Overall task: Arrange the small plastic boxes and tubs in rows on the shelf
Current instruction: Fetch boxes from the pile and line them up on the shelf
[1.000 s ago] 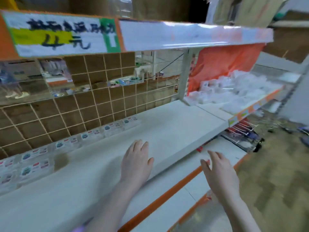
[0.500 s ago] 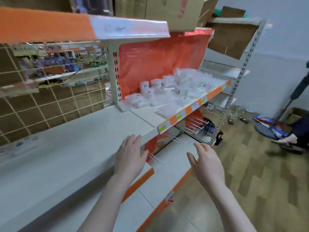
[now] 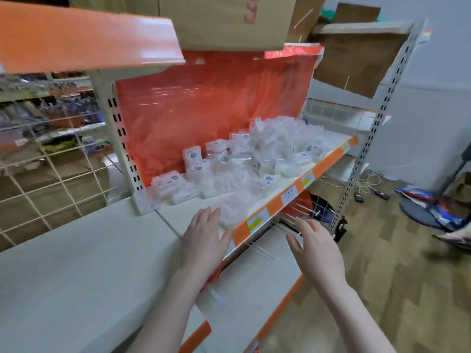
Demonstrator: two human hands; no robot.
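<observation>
A loose heap of small clear plastic boxes and tubs lies on the white shelf, in front of an orange back panel. My left hand is stretched out flat over the shelf's front, fingertips just short of the nearest clear box. My right hand hovers open in the air beyond the shelf's orange edge strip, holding nothing.
Cardboard boxes sit on the shelf above. A wire grid backs the bare shelf bay at the left. Thin metal hooks stick out under the shelf. A lower shelf lies beneath. Cables and another person's foot are on the wooden floor at right.
My view has swung right from the bare bay to the bay with the heap. Both hands have travelled right and forward, still holding nothing.
</observation>
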